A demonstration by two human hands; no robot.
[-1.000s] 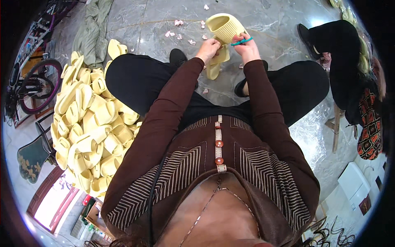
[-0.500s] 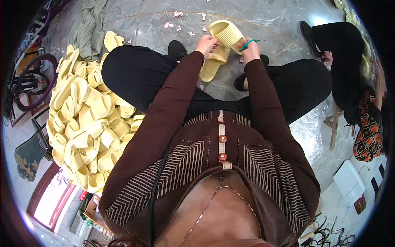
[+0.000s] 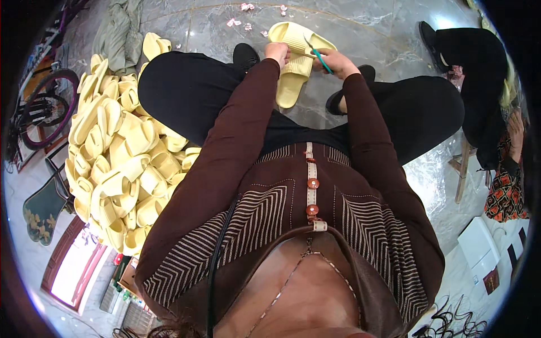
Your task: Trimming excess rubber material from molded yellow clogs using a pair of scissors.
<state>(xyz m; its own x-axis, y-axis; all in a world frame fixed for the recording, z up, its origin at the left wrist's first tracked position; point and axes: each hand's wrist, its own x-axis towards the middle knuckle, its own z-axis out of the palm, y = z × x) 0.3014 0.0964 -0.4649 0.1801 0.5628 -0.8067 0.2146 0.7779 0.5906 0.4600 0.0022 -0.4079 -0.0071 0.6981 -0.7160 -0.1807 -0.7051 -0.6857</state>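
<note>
A pale yellow slide slipper [image 3: 288, 35] lies crosswise between my hands. Under it a second yellow slipper [image 3: 291, 90] rests on the floor, toe end toward me. My left hand [image 3: 278, 54] is closed on the near edge of the upper slipper, its fingertips partly hidden. In my right hand [image 3: 336, 63] I grip slim teal-handled scissors [image 3: 322, 58]. Their pointed metal tip stands up over the upper slipper's strap. My right fingers also come close to that slipper's near edge; whether they touch it is hard to tell.
A big heap of yellow slippers [image 3: 115, 163] rises beside my left leg. Small pinkish scraps [image 3: 234, 22] lie scattered on the grey floor [image 3: 372, 34]. Another person's black-trousered leg [image 3: 470, 73] and hand [image 3: 515, 135] are at the right, near a wooden stool leg [image 3: 463, 172].
The upper slipper has turned from a raised tilt to lying crosswise, shifting left. The scissors have swung so that their tip points away from me. The other person's hand has come into view.
</note>
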